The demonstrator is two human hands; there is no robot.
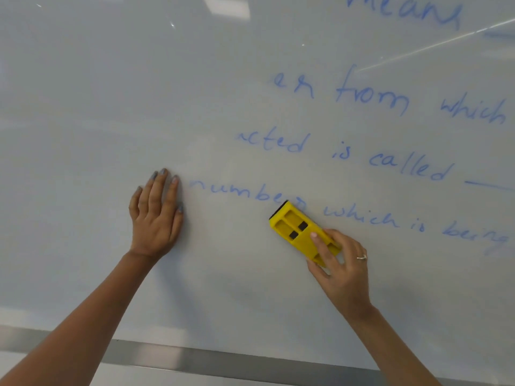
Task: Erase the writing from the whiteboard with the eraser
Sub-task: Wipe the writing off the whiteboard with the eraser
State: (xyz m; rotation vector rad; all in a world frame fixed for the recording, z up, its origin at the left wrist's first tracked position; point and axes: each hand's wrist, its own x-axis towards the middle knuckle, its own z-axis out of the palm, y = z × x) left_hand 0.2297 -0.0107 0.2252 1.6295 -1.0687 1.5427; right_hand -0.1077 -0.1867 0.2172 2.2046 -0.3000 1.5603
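Note:
A white whiteboard (111, 107) fills the view, with several lines of blue handwriting (390, 162) across its right half. My right hand (342, 263) grips the lower end of a yellow eraser (298, 229), which lies against the board and tilts up to the left. The eraser's dark top edge covers the end of the word "number" in the lowest line. My left hand (157, 215) presses flat on the board with straight fingers, just left of that word. The board's left half shows no writing.
A grey metal frame edge (223, 363) runs along the bottom of the board. Ceiling lights reflect as bright patches (225, 4) near the top.

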